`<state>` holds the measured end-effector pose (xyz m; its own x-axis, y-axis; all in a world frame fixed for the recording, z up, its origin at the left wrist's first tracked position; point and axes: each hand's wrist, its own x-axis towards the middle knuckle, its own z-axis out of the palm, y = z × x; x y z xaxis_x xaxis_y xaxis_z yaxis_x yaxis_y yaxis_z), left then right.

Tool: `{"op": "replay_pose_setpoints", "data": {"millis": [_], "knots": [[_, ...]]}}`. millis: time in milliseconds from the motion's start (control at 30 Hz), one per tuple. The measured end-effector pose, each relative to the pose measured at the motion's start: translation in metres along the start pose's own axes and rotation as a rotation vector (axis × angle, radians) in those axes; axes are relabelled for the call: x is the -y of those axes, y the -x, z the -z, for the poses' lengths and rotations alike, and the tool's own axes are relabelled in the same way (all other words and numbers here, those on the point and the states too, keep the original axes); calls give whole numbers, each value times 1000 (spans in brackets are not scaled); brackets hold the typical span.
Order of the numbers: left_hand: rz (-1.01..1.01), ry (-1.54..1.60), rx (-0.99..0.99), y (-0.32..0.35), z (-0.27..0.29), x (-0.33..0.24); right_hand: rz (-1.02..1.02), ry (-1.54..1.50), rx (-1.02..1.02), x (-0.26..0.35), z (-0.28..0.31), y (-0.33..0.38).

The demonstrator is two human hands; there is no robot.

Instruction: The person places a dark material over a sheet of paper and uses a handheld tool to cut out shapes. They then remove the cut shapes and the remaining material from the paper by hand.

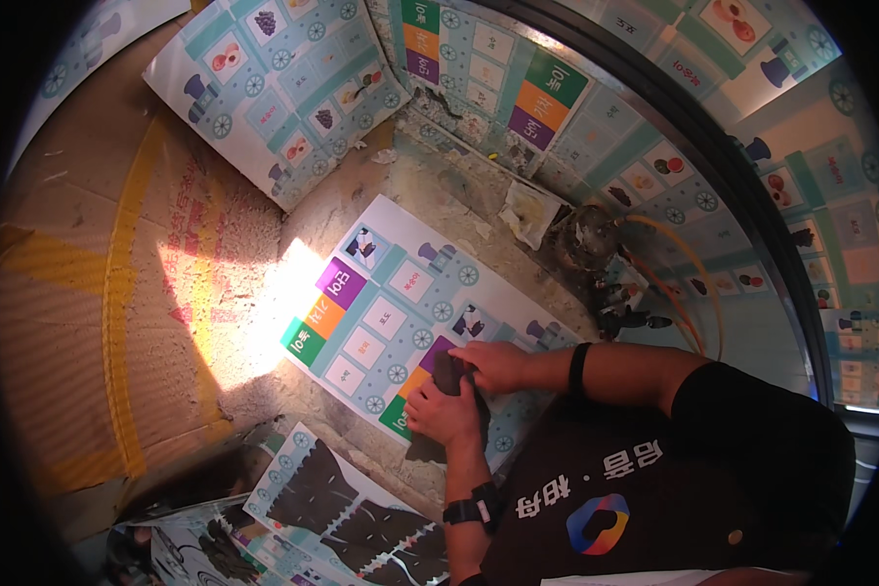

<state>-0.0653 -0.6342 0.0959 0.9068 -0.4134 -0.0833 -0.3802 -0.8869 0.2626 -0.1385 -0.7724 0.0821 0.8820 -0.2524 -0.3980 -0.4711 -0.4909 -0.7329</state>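
A printed sheet (385,317) with teal bands, wheel pictures and purple, orange and green blocks lies flat before me. On its near part, a limp dark grey piece (448,372), sheet-like or cloth-like, is under my hands. My left hand (442,414), with a watch at the wrist, has its fingers curled over this piece. From the right reaches my right hand (493,365), its fingertips closed on the upper end of the same piece, beside a purple block. Part of the dark piece is hidden by my fingers and left forearm.
A large taped cardboard box (78,342) stands at the left. Similar printed sheets (264,88) lean at the back. A grimy metal device with an orange hose (698,259) sits beyond my right arm. At lower left lie more sheets and dark pieces (308,488). A dark curved bar (693,112) runs along the right.
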Motion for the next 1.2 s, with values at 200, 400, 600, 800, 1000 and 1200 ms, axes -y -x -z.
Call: {"op": "replay_pose_setpoints", "data": {"millis": [200,400,600,800,1000,1200], "knots": [[32,42,20,2,5,4,-5,-19,0,1,2,1],[-205,140,-86,32,21,56,110,-10,-44,2,0,11],[-228,182,-33,57,13,86,544,207,-85,11,-2,28],[-203,130,-52,64,4,84,821,286,-249,24,1,10],[-197,109,-111,66,-1,85,819,355,-73,26,-3,-4],[-158,121,-114,68,-4,84,812,394,-71,26,-5,-10]]}}
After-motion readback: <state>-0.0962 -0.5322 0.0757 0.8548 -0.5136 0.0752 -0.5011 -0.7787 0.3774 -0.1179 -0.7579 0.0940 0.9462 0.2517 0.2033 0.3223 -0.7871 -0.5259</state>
